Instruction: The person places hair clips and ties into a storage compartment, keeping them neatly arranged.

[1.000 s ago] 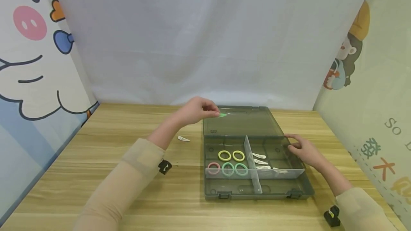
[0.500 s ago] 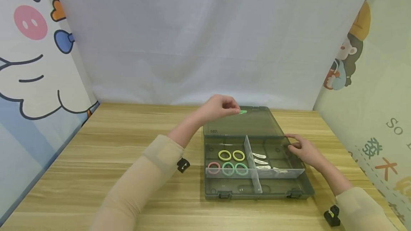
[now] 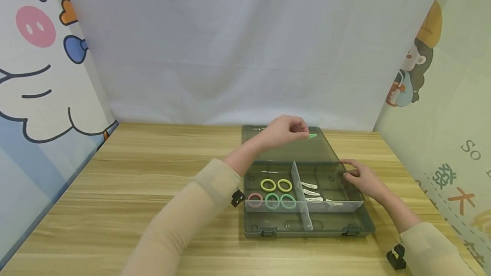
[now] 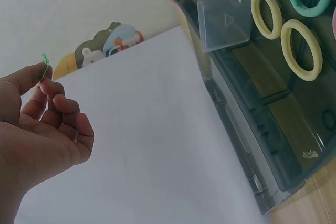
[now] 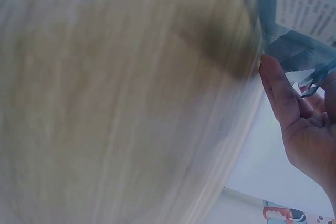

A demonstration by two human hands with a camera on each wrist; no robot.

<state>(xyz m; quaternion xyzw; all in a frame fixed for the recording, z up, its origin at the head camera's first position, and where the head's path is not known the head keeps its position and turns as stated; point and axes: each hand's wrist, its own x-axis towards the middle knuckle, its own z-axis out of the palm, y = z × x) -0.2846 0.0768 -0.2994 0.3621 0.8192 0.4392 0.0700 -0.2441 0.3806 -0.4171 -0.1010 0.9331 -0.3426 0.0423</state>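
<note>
My left hand (image 3: 285,132) pinches a small green hair clip (image 3: 312,136) between thumb and fingertips, above the raised lid (image 3: 268,153) of a grey see-through divided box (image 3: 281,234). In the left wrist view the green clip (image 4: 45,60) shows at the fingertips, the other fingers loosely curled. My right hand (image 3: 366,181) rests against the box's right side near the hinge corner, fingers fairly straight. Several white hair clips (image 3: 311,192) lie in the back right compartment. Hair ties fill part of the back left one: two yellow ties (image 3: 268,185), a pink tie (image 3: 255,200) and two green ties (image 3: 272,201).
The box stands on a wooden table (image 3: 153,173). Upright clear dividers (image 3: 297,182) split it into compartments. A white curtain (image 3: 230,54) hangs behind the table, and printed cloths (image 3: 441,118) stand at both sides.
My left hand has moved right across the lid with the green hair clip. Its sleeve now covers where a white clip lay on the table. My right hand has stayed in place.
</note>
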